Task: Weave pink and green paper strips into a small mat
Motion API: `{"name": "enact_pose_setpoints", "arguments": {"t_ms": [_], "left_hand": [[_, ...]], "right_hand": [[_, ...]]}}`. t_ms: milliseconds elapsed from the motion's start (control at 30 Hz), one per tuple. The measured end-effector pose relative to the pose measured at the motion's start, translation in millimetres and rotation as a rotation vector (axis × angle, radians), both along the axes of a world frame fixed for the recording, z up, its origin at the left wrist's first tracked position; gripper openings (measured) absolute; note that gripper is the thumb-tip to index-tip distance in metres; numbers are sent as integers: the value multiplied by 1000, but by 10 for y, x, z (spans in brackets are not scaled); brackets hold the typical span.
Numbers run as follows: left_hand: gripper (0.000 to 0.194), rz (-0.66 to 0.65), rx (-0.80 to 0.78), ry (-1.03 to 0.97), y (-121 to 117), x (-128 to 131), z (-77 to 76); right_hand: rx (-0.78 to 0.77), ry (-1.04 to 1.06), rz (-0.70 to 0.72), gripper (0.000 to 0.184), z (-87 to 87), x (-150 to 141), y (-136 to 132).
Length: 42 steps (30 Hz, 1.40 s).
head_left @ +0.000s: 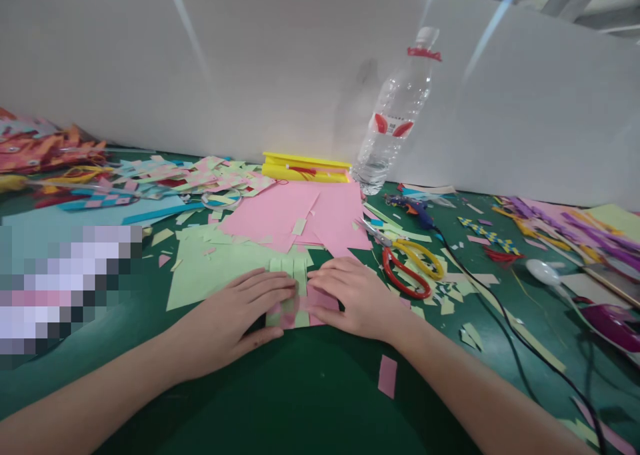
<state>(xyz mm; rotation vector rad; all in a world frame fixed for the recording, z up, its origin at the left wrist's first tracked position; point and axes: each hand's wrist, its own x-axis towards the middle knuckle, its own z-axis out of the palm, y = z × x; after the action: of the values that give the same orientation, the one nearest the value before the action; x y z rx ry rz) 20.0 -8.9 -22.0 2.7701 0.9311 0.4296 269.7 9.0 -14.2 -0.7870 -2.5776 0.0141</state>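
Observation:
A small woven piece of green and pink paper strips (301,287) lies flat on the green table in front of me. My left hand (240,312) rests on its left side, fingers stretched out and hiding part of the weave. On the other side, my right hand (357,298) lies with its fingertips on the pink strips, thumb apart from the fingers. Neither hand is wrapped round anything. Just behind are a green paper sheet (200,268) and pink sheets (275,208). Scissors (407,262) with red and yellow handles lie to the right of my right hand.
A clear plastic bottle (393,118) stands against the grey partition (225,75). A blue glue gun (413,208) trails a black cable (493,305). Paper scraps (453,295), a lamp-like purple device (613,325) and a yellow folded holder (305,168) lie around.

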Motion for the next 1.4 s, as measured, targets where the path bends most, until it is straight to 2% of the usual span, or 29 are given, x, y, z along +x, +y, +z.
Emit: {"name": "enact_pose_setpoints", "arguments": {"t_ms": [167,267,400,567,767,1000,1133,1267,1333,1400], "left_hand": [[41,-7,-4,-3,3,7,-7],[41,-6,14,-18,0,-3,-31],[41,-14,41,-14,-11,-22,-46],[41,-13,62,25,-22,-31,-14],[40,1,120,-2,-44,15,-24],[58,-154,21,139,-66,41,-6],[64,-178,-35,178,-70,24,48],[64,-171,-33,191,-74,32,59],[63,-167,-8,198,-74,33,51],[61,-163,29,202,-76,21,45]], "right_hand": [[-77,5,-11,42,-2,-17,-14],[-64,51,-21,39,5,-6,-1],[-46,110,60,31,27,36,33],[-99,36,115,40,70,42,31],[-17,70,142,25,37,22,34],[-38,-34,163,31,12,48,71],[-79,-53,139,33,19,54,73],[10,102,100,34,70,61,78],[101,214,17,33,142,104,96],[214,311,-131,36,239,202,140]]}}
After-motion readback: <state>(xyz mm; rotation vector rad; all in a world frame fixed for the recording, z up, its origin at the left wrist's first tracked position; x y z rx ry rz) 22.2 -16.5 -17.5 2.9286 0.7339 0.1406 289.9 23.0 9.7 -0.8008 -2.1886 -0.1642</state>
